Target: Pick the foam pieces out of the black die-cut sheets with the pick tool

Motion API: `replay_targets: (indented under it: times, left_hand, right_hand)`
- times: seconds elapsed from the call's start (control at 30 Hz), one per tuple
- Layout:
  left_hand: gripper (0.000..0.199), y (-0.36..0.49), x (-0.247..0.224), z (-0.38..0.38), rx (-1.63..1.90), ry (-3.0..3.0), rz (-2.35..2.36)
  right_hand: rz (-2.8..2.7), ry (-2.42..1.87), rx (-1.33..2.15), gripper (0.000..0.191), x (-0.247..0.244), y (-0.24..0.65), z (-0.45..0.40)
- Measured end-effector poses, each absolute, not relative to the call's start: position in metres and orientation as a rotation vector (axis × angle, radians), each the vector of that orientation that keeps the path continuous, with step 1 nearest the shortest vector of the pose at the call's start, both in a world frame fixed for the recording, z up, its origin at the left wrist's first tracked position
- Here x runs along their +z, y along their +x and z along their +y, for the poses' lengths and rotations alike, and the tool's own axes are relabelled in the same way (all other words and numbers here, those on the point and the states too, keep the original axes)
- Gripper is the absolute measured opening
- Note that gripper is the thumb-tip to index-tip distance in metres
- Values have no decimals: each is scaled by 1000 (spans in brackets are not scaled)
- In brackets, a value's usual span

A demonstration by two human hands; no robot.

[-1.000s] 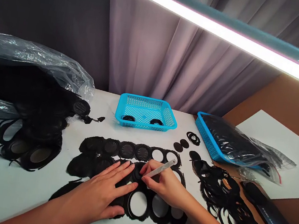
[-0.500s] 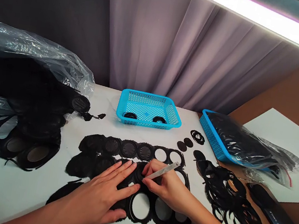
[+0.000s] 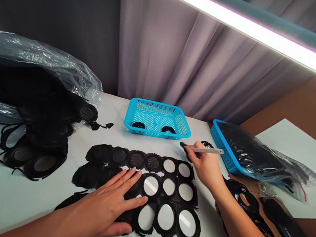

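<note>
A black moulded rubber sheet [image 3: 174, 194] with rows of round cells lies on the white table; several right-hand cells are open rings showing white, while others keep dark ribbed discs. My left hand [image 3: 118, 197] rests flat on it, fingers spread, pressing the sheet down. Beyond the sheet's far right corner, my right hand [image 3: 206, 163] is closed around a slim silver tool [image 3: 208, 151], too unclear to name more exactly. At its fingertips a small black disc [image 3: 183, 144] shows, just above the table. Black rings [image 3: 207, 144] lie partly hidden behind that hand.
A blue basket [image 3: 157, 133] with black rings stands at the back. To its right, another blue basket [image 3: 224, 154] holds a bagged black stack. Black sheets [image 3: 48, 118] in clear plastic lie left. Black ring scraps [image 3: 243, 196] and a dark box [image 3: 291, 235] are at right.
My right hand has moved from the sheet's middle row to the back right with the tool. The cell it was at now shows white. My left hand stays put.
</note>
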State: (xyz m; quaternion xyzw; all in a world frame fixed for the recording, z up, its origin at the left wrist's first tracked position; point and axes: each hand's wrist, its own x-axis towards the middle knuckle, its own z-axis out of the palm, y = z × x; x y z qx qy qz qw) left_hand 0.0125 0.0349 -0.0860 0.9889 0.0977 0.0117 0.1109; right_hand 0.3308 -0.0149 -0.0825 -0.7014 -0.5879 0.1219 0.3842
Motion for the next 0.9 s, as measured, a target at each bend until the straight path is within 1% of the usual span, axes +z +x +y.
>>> replay_targets:
  times: [0.1,0.17,0.27,0.43,0.73,0.9]
  left_hand:
    - [58,27,-85,43,105,2920,379]
    - [58,39,-90,54,149,2943,431]
    - [60,49,-98,68,112,2959,415]
    - [62,45,-101,76,54,2942,370]
    - [68,45,-103,76,49,2959,354]
    - [66,44,-105,76,66,2941,359]
  right_hand:
    - [-1633,-1681,485,17,-83,312,-6]
    - [-1705,-1573,633,12,-89,294,-2]
    - [-1729,-1476,797,11,-98,278,3]
    - [-1666,-1414,970,11,-103,281,8]
    - [-1635,-1392,1047,11,-103,284,8]
    - [-1698,-1393,965,9,-105,283,8]
